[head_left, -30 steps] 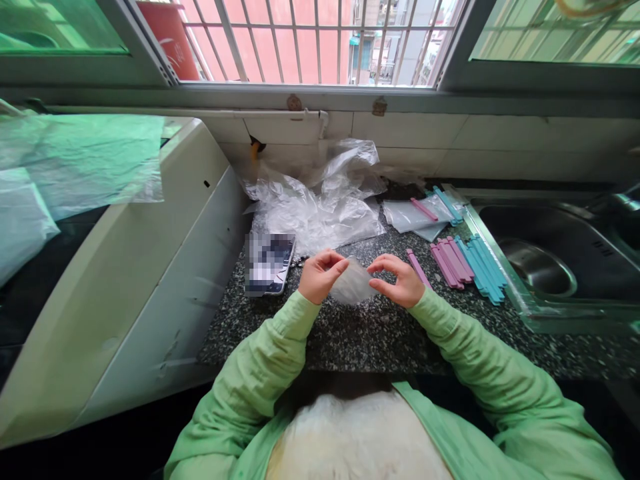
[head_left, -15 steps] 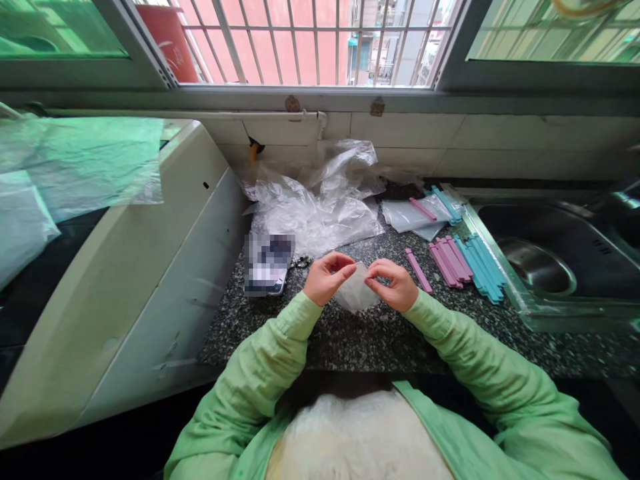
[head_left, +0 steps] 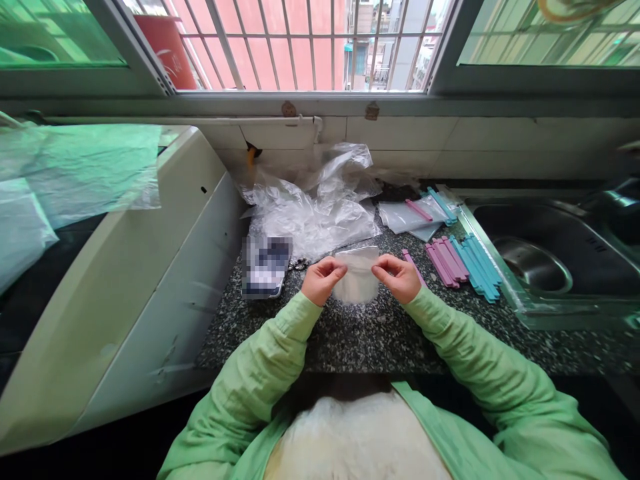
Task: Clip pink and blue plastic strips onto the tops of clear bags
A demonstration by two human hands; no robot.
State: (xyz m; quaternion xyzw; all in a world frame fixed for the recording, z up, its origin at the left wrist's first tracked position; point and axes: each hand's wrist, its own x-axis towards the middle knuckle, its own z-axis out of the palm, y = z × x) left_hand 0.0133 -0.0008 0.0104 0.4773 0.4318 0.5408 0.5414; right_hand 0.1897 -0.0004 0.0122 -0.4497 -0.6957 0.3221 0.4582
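A small clear plastic bag (head_left: 356, 283) is stretched between my two hands, just above the speckled counter. My left hand (head_left: 321, 279) pinches its left edge between thumb and fingers. On the other side, my right hand (head_left: 399, 276) grips the right edge the same way. One pink sealing clip (head_left: 407, 257) lies close to my right hand, which partly covers it. Farther right are several pink clips (head_left: 447, 262) in a row, beside several blue clips (head_left: 476, 267). Flat clear bags (head_left: 400, 217) lie behind them with a pink clip on top.
Crumpled plastic wrap (head_left: 310, 213) covers the back of the counter (head_left: 350, 340). A blurred-out phone (head_left: 267, 267) lies left of my hands. The metal sink (head_left: 530, 247) is at the right, a large white appliance (head_left: 165, 267) at the left. A barred window is ahead.
My hands have drawn slightly apart, and the bag between them is now spread wider and flatter, its top edge straight. The view has shifted a little.
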